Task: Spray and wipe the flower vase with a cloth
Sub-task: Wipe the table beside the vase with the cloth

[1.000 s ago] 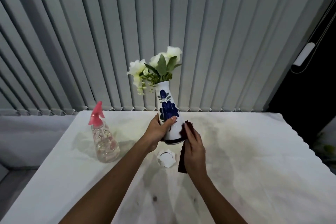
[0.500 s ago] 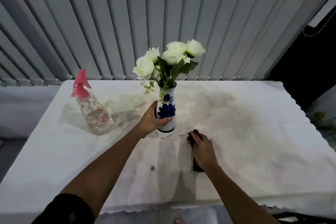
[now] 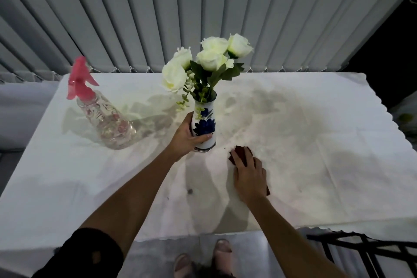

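A white vase (image 3: 205, 126) painted with blue flowers stands upright on the table, white roses (image 3: 209, 56) rising from its mouth. My left hand (image 3: 188, 137) wraps around its lower body from the left. To the right of the vase a dark reddish-brown cloth (image 3: 242, 152) lies flat on the tablecloth. My right hand (image 3: 249, 175) rests palm down on it, covering most of it, with the fingers laid out flat. A clear spray bottle (image 3: 106, 119) with a pink trigger head stands at the back left, apart from both hands.
The table wears a white tablecloth (image 3: 316, 153) with a scalloped edge. Grey vertical blinds (image 3: 203, 7) hang behind the far edge. A dark metal frame (image 3: 361, 253) sits at the lower right, beside the near edge. My feet (image 3: 203, 259) show below the table.
The vase went from held up in the air to standing on the table, my left hand still on it. My right hand lowered the cloth from the vase's side onto the tablecloth.
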Tool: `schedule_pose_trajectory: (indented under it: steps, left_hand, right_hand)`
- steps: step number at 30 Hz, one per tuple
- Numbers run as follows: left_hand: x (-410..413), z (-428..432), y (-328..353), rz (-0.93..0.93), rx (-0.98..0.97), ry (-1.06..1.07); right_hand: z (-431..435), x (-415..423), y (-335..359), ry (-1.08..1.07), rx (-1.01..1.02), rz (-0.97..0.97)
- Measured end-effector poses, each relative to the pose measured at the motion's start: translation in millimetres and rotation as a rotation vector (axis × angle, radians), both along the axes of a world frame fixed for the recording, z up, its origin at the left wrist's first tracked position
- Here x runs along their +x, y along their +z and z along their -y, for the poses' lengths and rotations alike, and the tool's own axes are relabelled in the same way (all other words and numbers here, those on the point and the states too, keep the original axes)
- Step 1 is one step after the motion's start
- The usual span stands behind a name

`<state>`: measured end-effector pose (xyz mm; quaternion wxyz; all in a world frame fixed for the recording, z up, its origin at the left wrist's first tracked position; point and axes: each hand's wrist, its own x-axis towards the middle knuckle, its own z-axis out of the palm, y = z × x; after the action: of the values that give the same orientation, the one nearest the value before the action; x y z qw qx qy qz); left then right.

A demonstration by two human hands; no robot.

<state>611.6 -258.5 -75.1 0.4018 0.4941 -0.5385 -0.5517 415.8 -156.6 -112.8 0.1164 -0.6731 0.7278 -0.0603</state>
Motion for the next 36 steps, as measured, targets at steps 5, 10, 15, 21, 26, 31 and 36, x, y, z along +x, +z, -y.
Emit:
schedule_pose_trajectory:
  steps: [5,10,15,21,26,31,36]
  left_hand:
    - [2.6,-1.0,-7.5,0.012,-0.020,0.006]
    - [7.8,-1.5,-13.9,0.110,-0.016,0.006]
    - [11.5,-9.2,1.8,0.166,0.011,-0.089]
    - [60.6,-49.2,0.5,0.350,-0.003,0.283]
    - [116.6,-74.0,6.3,0.521,0.132,0.760]
    - [149.5,-67.6,24.7,0.512,0.184,0.919]
    - [169.5,-34.1,32.5,0.478,0.029,0.821]
  right_hand:
    - [0.1,3.9,-0.1,-0.017,0.000,-0.005]
    - [-0.8,4.4,3.0,-0.004,0.058,-0.044]
    - [-0.1,6.8,7.3,0.007,0.108,-0.087]
    - [2.5,8.7,12.6,-0.010,0.056,-0.135]
    - [10.8,24.8,15.4,0.026,0.082,-0.144]
    - [6.4,32.3,13.8,0.030,0.121,-0.169]
    - [-6.7,28.7,12.6,-0.040,0.114,-0.173]
